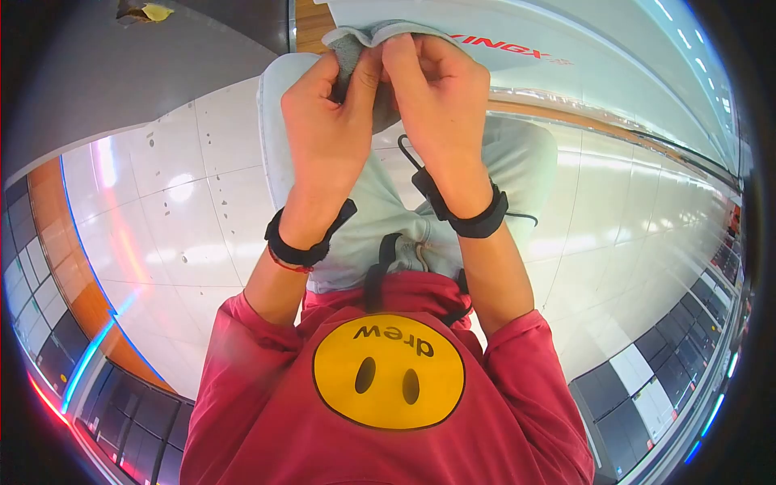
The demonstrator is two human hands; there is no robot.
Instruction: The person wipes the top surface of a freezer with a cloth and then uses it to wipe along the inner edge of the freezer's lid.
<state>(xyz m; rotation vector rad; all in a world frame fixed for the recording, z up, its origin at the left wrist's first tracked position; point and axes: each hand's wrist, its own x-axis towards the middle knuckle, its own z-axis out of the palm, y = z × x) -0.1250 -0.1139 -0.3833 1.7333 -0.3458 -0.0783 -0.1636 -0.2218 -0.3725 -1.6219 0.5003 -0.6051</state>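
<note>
A grey cloth (347,55) with a paler edge is gathered between my two hands, in front of a white surface at the top of the view. My left hand (327,129) pinches its left part between thumb and fingers. Close beside it, my right hand (440,105) grips the right part, thumb and curled fingers pressed together. Part of the cloth is hidden behind the hands. Both wrists wear black straps, and a thin black cable (408,152) loops by the right one.
The white panel (582,77) with red lettering stands just beyond my hands. A dark grey surface (162,73) is at upper left, with a yellowish scrap (157,11) on it. My knees are bent below my hands, over a pale tiled floor (210,186). Stacked dark boxes (137,420) line the edges.
</note>
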